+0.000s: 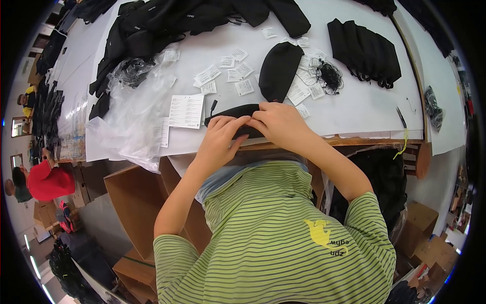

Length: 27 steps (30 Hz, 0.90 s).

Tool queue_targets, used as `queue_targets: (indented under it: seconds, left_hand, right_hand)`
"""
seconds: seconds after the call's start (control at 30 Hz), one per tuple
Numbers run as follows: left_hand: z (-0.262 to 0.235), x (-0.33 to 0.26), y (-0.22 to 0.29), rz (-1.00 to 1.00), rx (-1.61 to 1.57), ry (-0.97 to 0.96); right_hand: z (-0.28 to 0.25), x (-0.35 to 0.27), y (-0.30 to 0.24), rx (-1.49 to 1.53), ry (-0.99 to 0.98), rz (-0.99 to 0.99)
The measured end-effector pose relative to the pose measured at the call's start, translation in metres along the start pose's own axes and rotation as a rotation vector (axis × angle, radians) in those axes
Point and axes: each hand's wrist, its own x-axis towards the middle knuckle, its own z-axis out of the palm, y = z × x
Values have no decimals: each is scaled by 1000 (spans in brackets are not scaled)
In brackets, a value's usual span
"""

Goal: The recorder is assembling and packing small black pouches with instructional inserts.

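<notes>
At the near table edge, both my hands are closed on a black fabric pouch (pixel 242 110) with a dark zip-pull tab at its left end. My left hand (pixel 221 136) grips its near side, thumb below the fingers. My right hand (pixel 279 121) pinches its upper edge close to the left fingertips, partly hiding the pouch. Just beyond the right hand lies another black pouch (pixel 279 71). Small white printed packets (pixel 238 73) are scattered around it, beside a tangle of thin black cords (pixel 329 77). White printed sheets (pixel 186 111) lie to the left of my left hand.
Clear plastic bags (pixel 134 114) spread over the table's left side below a heap of black bags (pixel 167 23). Black pouches (pixel 364 53) lie in an overlapping row at right. A dark pen-like tool (pixel 401 117) has a yellow string. Cardboard boxes (pixel 139 207) stand below the table.
</notes>
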Motion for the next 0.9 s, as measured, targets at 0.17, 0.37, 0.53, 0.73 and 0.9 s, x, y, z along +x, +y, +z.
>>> queue_targets:
  seconds: [0.17,0.37,0.53,0.73,0.9]
  left_hand:
    - [-13,13,-11,-184,-150,-23]
    - [-17,55,-113,-378,264,228]
    - [-20,62,-143,-412,439,-39]
    - [-33,76,-54,-343,-252,256]
    - [-37,49,10,-82,-32,-30]
  right_hand:
    - [-7,-13,6,27,-48,-38]
    - [-9,-16,1,-32,12,-65]
    - [-11,-16,4,-72,99,-95]
    - [-12,-15,7,-96,168,-97]
    - [-22,-7,-1,-112,215,-130]
